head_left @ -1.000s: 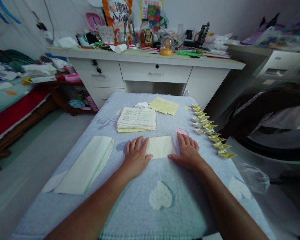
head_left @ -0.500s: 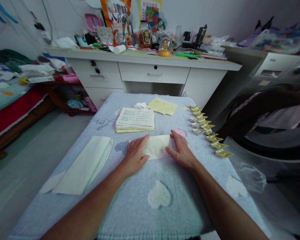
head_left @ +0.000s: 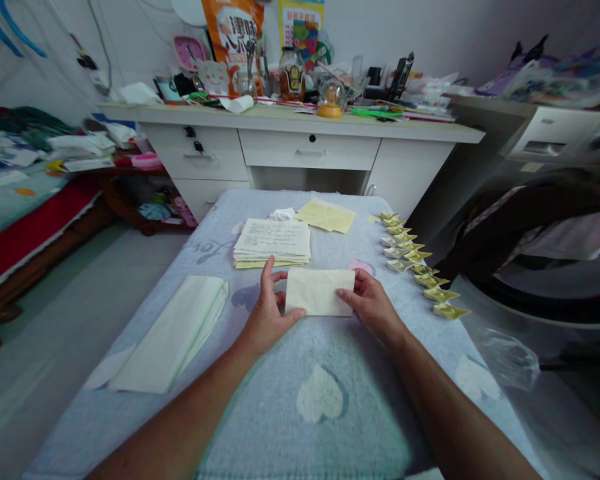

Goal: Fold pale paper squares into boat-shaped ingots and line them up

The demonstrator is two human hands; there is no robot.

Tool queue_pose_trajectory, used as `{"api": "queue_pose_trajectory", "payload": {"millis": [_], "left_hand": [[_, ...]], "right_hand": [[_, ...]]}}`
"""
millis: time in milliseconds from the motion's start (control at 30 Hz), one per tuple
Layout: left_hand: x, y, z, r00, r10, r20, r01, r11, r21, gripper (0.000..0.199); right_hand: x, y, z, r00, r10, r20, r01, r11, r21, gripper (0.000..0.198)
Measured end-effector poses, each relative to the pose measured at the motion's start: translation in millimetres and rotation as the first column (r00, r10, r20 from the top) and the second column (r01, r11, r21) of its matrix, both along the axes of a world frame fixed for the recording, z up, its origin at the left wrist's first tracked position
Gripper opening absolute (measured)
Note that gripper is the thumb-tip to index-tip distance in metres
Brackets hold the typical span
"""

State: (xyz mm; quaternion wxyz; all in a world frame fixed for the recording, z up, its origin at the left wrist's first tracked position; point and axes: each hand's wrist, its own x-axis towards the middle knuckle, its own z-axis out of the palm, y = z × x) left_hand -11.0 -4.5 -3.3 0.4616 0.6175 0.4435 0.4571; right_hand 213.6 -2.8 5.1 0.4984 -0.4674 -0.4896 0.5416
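**Pale paper [head_left: 321, 291] at worktop [head_left: 260, 417] centre**

From afar, I see folded white sheets [head_left: 173, 337] lying left; the left hand [head_left: 267, 310], fingers loosely spread, sets its thumb to the paper's near left corner; the right hand [head_left: 376, 303] pinches the opposite end; paper boats [head_left: 417, 256] line the right edge. I judge light, even pressure keeps the paper square.

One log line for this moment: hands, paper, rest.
left hand: open at paper left end; right hand: pinching paper right end; stack: beyond paper; boats: row at right
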Motion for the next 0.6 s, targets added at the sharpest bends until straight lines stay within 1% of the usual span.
{"api": "queue_pose_trajectory", "payload": {"millis": [33, 67, 100, 167, 200, 233, 267, 367, 500, 600], "left_hand": [[1, 1, 1.0, 0.997, -0.004, 0.082, 0.008, 0.999, -0.051, 0.109], [1, 1, 2.3, 0.989, -0.019, 0.147, 0.033, 0.995, -0.094, 0.104], [2, 2, 3.7, 0.98, -0.041, 0.193, 0.067, 0.989, -0.131, 0.092], [2, 3, 6.3, 0.971, -0.064, 0.23, 0.11, 0.975, -0.193, 0.057], [3, 3, 7.5, 0.973, -0.049, 0.224, 0.099, 0.972, -0.215, 0.041], [3, 3, 8.4, 0.977, -0.016, 0.211, 0.066, 0.971, -0.231, 0.03], [3, 3, 9.2, 0.979, 0.026, 0.202, 0.023, 0.971, -0.237, 0.025], [4, 3, 10.2, 0.967, 0.117, 0.228, -0.057, 0.966, -0.254, 0.023], [6, 4, 7.6, 0.93, 0.172, 0.325, -0.075, 0.954, -0.289, 0.031], [5, 5, 4.3, 0.891, 0.195, 0.411, -0.075, 0.954, -0.29, 0.037]], "right_hand": [[-1, 0, 1, 0.997, -0.024, -0.072, 0.023, 1.0, -0.012, 0.034], [-3, -1, 1, 0.99, -0.052, -0.127, 0.051, 0.999, -0.017, 0.034], [-5, -2, 1, 0.983, -0.079, -0.168, 0.077, 0.997, -0.02, 0.035], [-8, -3, 1, 0.969, -0.104, -0.223, 0.099, 0.994, -0.034, 0.036], [-10, -4, 1, 0.965, -0.1, -0.242, 0.091, 0.995, -0.047, 0.037], [-11, -5, 0, 0.962, -0.089, -0.257, 0.076, 0.995, -0.061, 0.037], [-12, -6, -1, 0.961, -0.074, -0.265, 0.057, 0.996, -0.07, 0.037], [-14, -8, -1, 0.966, -0.034, -0.255, 0.015, 0.997, -0.077, 0.036], [-13, -10, 2, 0.98, 0.015, -0.197, -0.026, 0.998, -0.055, 0.037], [-12, -12, 3, 0.993, 0.078, -0.088, -0.078, 0.997, 0.003, 0.034]]}}
